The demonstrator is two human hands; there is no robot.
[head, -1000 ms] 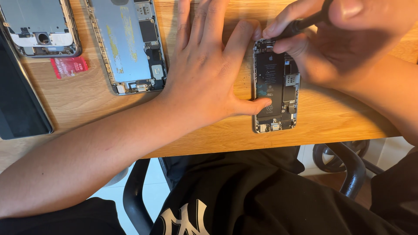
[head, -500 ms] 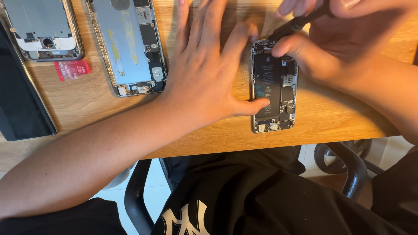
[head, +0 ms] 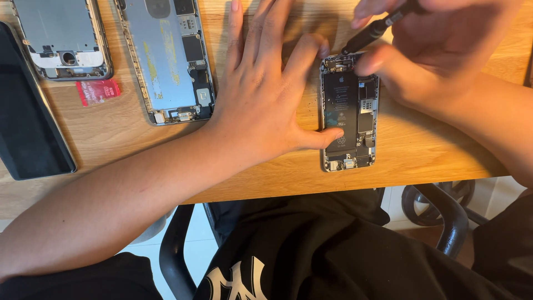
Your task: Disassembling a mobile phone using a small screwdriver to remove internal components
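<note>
My left hand [head: 261,105] lies flat with fingers spread wide, steadying the opened phone [head: 348,114] on the desk [head: 422,150], while my right hand [head: 438,50] fingers pinch a screwdriver [head: 369,34] to its top.

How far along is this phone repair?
Done: the opened phone has its screen off, insides bared. In hand: the left hand steadies it while the right hand works a dark screwdriver at its top. Left: battery and boards remain inside.
</note>
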